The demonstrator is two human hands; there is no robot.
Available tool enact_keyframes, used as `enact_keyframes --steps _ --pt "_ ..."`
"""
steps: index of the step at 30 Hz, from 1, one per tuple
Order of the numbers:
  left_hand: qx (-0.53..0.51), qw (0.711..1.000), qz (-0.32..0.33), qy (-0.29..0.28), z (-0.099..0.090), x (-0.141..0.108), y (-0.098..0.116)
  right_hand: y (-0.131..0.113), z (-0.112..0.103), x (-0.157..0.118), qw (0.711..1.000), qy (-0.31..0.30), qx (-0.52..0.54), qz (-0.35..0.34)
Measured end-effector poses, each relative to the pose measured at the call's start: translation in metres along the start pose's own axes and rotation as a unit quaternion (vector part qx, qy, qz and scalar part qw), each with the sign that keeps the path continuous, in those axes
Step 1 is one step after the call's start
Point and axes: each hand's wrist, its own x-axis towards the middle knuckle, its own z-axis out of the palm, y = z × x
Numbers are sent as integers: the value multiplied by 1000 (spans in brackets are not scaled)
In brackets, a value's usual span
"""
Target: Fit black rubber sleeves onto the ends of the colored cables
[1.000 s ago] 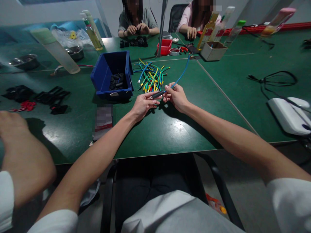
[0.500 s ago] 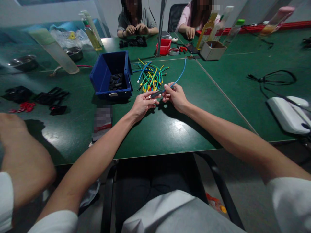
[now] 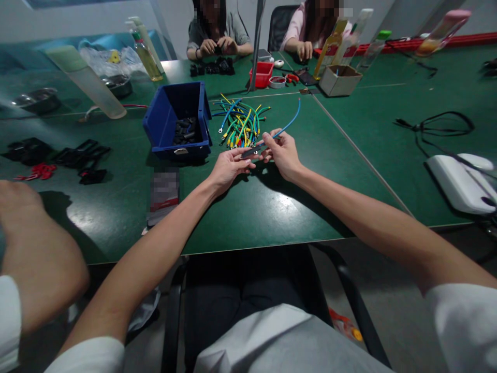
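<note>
My left hand (image 3: 229,168) pinches a dark sleeve-like piece (image 3: 249,153) between its fingertips. Close on its right, my right hand (image 3: 282,154) is closed on a blue wire (image 3: 289,123), whose free end curves up and away. The wire's near end meets the dark piece, and a small metal bit shows there. Just beyond the hands lies a pile of yellow, green and blue wires (image 3: 244,122) with metal lugs. A blue bin (image 3: 176,106) holding black pieces (image 3: 185,129) stands left of the pile.
A phone-like object (image 3: 163,194) lies left of my forearm. Black parts (image 3: 87,158) and another person's arm (image 3: 39,259) are at the left. Two people sit across the green table (image 3: 330,197). A red box (image 3: 262,75), bottles and a white device (image 3: 458,181) stand around.
The blue wire's free end has swung slightly right and down. The piece between my fingers has turned a little, showing the metal bit nearer its right end. Both hands stay nearly in place.
</note>
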Motion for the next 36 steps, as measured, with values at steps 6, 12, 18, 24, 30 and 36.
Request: enact_keyframes --steps 6,12,18,24,30,36 --pt "24 999 -10 -25 -1 -1 0 -5 1 -1 1000 10 -12 8" --pt "63 997 -12 -50 0 -2 0 -4 0 1 999 31 -24 -3" --pt "89 993 -6 -75 0 -2 -2 2 -2 5 1000 20 5 -10" --pt "122 988 -7 -98 3 -4 1 1 -2 5 1000 -4 0 10" --pt "95 991 -15 -97 4 -6 5 2 -1 4 999 24 -21 -16" --pt "96 992 -13 -82 6 -7 5 2 -2 3 999 12 -34 -9"
